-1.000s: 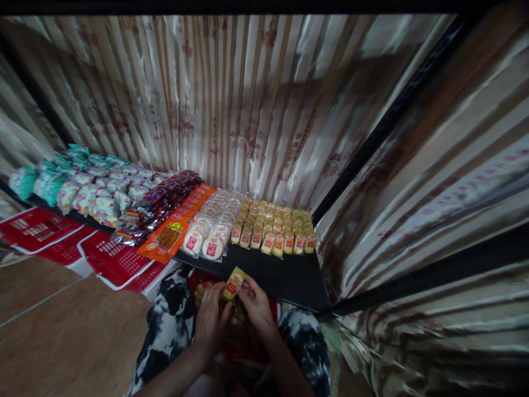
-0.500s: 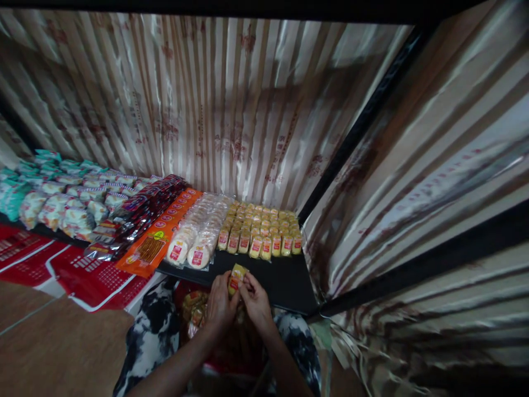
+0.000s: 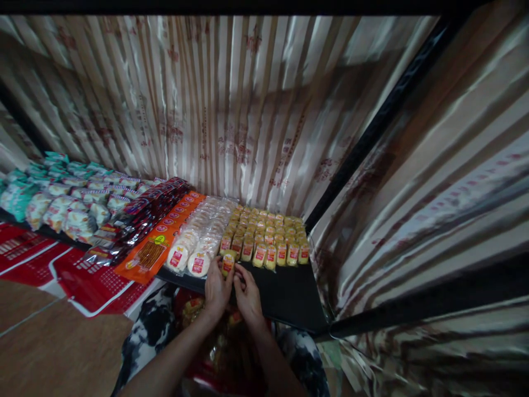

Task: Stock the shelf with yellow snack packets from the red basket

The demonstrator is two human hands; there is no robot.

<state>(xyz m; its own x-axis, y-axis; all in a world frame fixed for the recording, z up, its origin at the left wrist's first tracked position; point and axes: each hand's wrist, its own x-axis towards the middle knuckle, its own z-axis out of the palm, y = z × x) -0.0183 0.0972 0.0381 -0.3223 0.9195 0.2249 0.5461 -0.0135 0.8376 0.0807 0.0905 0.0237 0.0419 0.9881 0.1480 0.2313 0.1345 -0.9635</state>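
Note:
A small yellow wrapped snack cake (image 3: 227,263) with a red and white label is held upright between my hands, at the front edge of the rows. My left hand (image 3: 217,286) is closed on its left side. Against its right edge rest the curled fingers and thumb of my right hand (image 3: 248,292). Behind it, rows of the same yellow snack cakes (image 3: 269,237) stand on the black shelf (image 3: 285,295). Round white rice crackers (image 3: 199,263) in clear wrappers lie just left. Below my forearms, a red container in my lap holds more yellow packets (image 3: 194,309), partly hidden.
Further left lie an orange snack bag (image 3: 152,251), dark red shiny packs (image 3: 140,212) and several white and teal bags (image 3: 61,204). Red baskets (image 3: 88,275) stand below the shelf. A striped curtain (image 3: 231,110) and black posts (image 3: 372,132) bound the back and right side.
Both hands have moved forward with the snack cake, from above my lap to the front of the yellow rows. The view has shifted slightly.

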